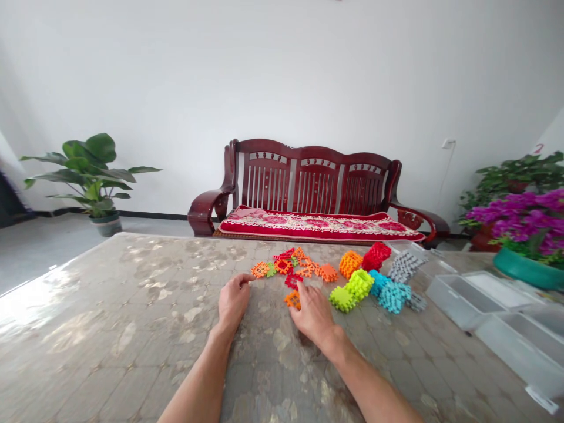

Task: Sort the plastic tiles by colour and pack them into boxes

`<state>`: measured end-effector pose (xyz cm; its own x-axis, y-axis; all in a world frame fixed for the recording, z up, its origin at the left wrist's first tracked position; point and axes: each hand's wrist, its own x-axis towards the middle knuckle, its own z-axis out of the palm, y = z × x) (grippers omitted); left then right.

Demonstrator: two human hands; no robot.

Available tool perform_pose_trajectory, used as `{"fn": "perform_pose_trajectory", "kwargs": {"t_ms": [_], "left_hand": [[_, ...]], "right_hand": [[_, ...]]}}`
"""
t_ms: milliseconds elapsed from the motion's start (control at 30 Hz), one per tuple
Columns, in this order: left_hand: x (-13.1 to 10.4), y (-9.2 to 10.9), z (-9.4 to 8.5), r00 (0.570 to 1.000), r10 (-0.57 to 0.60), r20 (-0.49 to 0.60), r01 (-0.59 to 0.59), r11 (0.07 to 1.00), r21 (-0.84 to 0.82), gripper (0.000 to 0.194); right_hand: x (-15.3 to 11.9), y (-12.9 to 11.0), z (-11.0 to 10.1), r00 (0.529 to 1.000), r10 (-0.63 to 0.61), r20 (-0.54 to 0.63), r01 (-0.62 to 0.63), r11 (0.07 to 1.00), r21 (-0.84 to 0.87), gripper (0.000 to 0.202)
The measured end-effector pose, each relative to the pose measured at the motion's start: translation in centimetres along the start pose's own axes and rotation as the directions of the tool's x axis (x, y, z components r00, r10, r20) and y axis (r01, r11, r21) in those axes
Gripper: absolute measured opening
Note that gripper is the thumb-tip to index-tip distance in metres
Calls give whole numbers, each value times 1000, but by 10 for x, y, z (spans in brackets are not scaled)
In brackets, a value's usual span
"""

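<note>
1. By the left hand (233,298), a place at the left end of the loose pieces is taken. Its fingers are bent, with the tips almost together, just beside an orange piece (259,269); whether anything is pinched cannot be told.
2. The right hand (314,312) is held low over the surface (145,341), its fingers half bent and a little apart. By it, a nearer orange piece (292,300) is partly covered, and a red piece (293,281) is reached at the fingertips. Whether either is gripped cannot be told.
3. Beyond the hands, more flat pieces are scattered, among them a green piece (271,269) and a fuller orange one (328,272).
4. To the right of these, an orange stack (351,264), a red stack (376,256), yellow-green stacks (360,284), blue stacks (394,296) and a grey stack (406,265) are grouped.
5. Farther right, translucent boxes (465,299) are placed near a flower pot (529,269).
</note>
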<state>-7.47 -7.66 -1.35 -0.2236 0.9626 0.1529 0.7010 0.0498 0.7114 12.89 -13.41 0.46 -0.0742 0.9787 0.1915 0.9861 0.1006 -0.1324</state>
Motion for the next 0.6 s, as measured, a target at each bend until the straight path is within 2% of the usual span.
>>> {"fn": "perform_pose_trajectory", "kwargs": {"t_ms": [200, 333, 500, 600], "left_hand": [[1, -1, 0, 1000, -3, 14, 3, 1000, -10, 36], [2, -3, 1, 1000, 4, 13, -4, 1000, -21, 35], [1, -2, 0, 1000, -9, 23, 9, 1000, -17, 35], [2, -1, 0, 1000, -12, 27, 13, 1000, -16, 35]], "right_hand": [[-2, 13, 0, 999, 46, -21, -43, 992, 118, 53], [7, 31, -11, 987, 112, -118, -86, 975, 205, 60], [34, 81, -48, 941, 210, -267, -153, 964, 219, 69], [49, 118, -69, 917, 278, -286, -229, 954, 194, 70]]}}
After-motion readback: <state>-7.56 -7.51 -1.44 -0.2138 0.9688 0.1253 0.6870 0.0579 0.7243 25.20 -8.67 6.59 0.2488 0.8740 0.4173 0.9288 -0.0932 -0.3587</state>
